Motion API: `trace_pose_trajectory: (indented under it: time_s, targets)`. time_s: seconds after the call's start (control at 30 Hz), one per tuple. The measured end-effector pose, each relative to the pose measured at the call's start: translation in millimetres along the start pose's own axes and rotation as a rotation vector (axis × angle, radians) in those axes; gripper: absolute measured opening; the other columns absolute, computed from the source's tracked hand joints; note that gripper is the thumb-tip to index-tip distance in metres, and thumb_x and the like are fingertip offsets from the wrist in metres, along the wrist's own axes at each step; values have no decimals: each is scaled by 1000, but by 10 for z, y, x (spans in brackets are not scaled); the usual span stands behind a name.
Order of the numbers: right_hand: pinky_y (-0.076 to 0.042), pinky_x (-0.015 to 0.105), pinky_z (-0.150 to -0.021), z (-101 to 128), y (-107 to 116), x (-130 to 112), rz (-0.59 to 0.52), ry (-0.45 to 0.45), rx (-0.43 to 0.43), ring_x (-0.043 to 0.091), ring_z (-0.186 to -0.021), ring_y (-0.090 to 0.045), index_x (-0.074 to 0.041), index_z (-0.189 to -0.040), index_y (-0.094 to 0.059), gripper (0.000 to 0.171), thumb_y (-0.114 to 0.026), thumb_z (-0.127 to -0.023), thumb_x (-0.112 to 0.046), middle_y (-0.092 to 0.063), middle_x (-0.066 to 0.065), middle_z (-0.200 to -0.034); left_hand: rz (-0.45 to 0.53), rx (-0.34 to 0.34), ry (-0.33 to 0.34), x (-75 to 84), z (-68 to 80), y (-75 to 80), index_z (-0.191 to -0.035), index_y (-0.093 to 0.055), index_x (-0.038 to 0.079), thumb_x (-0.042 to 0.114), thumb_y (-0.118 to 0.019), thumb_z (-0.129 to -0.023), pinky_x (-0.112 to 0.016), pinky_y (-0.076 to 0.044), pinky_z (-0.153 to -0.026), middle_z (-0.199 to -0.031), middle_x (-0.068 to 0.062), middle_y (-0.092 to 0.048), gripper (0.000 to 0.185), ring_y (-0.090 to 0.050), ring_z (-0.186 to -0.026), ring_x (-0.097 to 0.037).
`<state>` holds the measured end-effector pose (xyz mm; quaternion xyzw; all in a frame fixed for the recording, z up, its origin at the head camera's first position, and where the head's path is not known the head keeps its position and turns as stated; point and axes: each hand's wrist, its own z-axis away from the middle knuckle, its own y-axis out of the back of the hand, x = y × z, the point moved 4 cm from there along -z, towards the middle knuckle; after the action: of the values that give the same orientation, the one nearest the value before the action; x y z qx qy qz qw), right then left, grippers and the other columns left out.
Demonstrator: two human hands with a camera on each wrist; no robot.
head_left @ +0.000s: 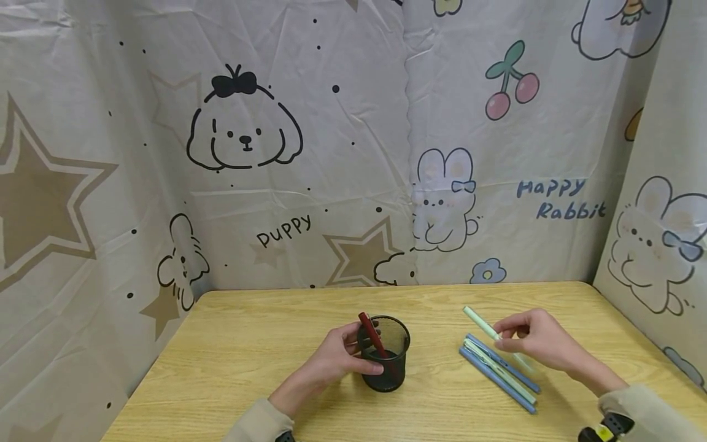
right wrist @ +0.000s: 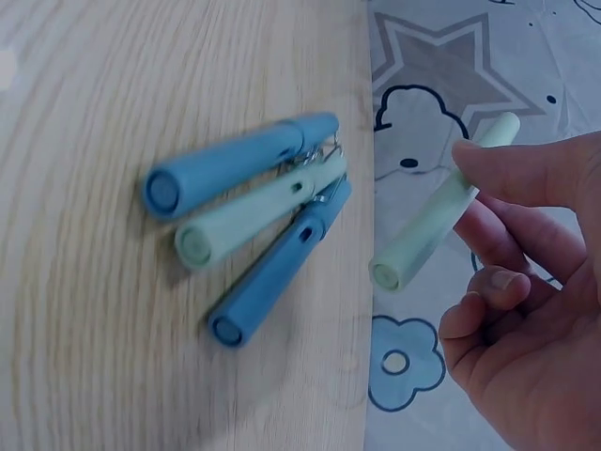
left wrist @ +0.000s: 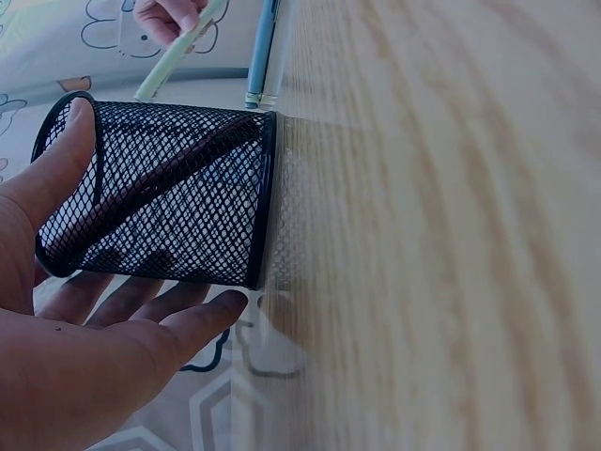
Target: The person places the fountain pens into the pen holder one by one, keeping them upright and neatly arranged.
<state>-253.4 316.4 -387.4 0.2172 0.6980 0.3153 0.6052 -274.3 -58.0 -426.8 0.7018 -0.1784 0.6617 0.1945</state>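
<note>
My left hand (head_left: 338, 356) grips a black mesh pen holder (head_left: 385, 382) that stands upright on the table, thumb at the front and fingers round the far side. A dark red pen (head_left: 372, 334) leans inside it, its top above the rim. Between thumb and fingertips, my right hand (head_left: 541, 342) pinches a light green pen (right wrist: 427, 230), held tilted above the table. Just below it lie two blue pens (right wrist: 244, 164) with another light green pen (right wrist: 258, 211) between them, their metal clips bunched at one end in the right wrist view.
The wooden table (head_left: 248, 344) runs back to a patterned cloth (head_left: 353, 153) that hangs behind and at both sides. The loose pens lie to the right of the pen holder, with bare tabletop between.
</note>
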Motion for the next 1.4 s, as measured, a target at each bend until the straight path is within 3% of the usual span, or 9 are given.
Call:
trace_pose_trajectory:
  time_s: [0.43, 0.83, 1.4]
  targets:
    - [-40, 26, -59, 23, -78, -215, -89, 10, 31, 15, -69, -50, 3, -117, -76, 35, -84, -89, -17, -68, 5, -88, -4, -1, -3, 2, 3, -2, -152, -52, -2, -6, -87, -82, -45, -46, -113, -150, -23, -55, 78, -59, -133, -35]
    - [-35, 25, -56, 28, -163, -435, -162, 64, 56, 11, -62, -42, -1, -113, -78, 30, -86, -88, -16, -69, 6, -88, -7, 3, 5, 0, 6, 2, -151, -53, -1, -6, -87, -82, -46, -46, -114, -149, -21, -56, 77, -58, -134, -35]
    - [-35, 22, -51, -29, -312, -739, -273, 141, 93, 8, -59, -42, -1, -107, -80, 25, -87, -86, -11, -71, 8, -89, 0, 12, 3, -15, -17, -1, -153, -49, -5, -8, -87, -81, -47, -43, -116, -150, -24, -55, 82, -56, -136, -37]
